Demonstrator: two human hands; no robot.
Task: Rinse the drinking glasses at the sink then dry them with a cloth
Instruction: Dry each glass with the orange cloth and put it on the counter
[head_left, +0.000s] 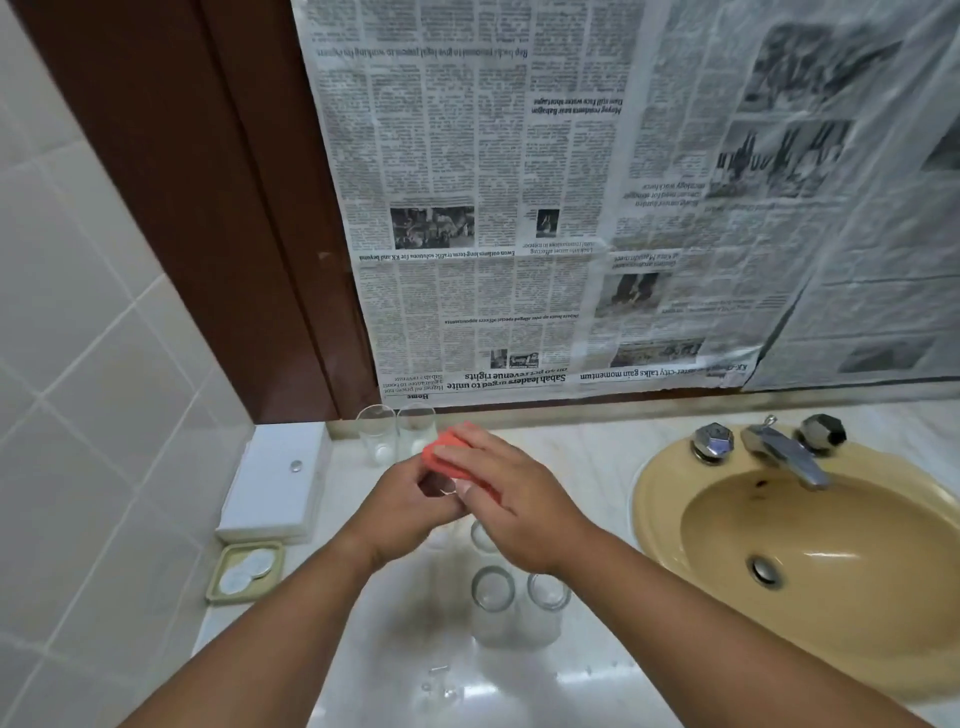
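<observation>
Above the marble counter (597, 467), left of the sink (831, 545), the left hand (405, 509) grips a drinking glass (445, 487), mostly hidden between both hands. The right hand (519, 514) holds an orange cloth (449, 452) against it, fingers over the top. Other glasses (492, 592) stand below.

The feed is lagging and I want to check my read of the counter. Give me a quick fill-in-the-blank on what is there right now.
1. The left hand and the right hand together hold an orange ___.
2. The yellow sink lies to the ___ of both hands.
3. The wall behind the counter is covered with sheets of ___.

Missing words: cloth; right; newspaper.
</observation>
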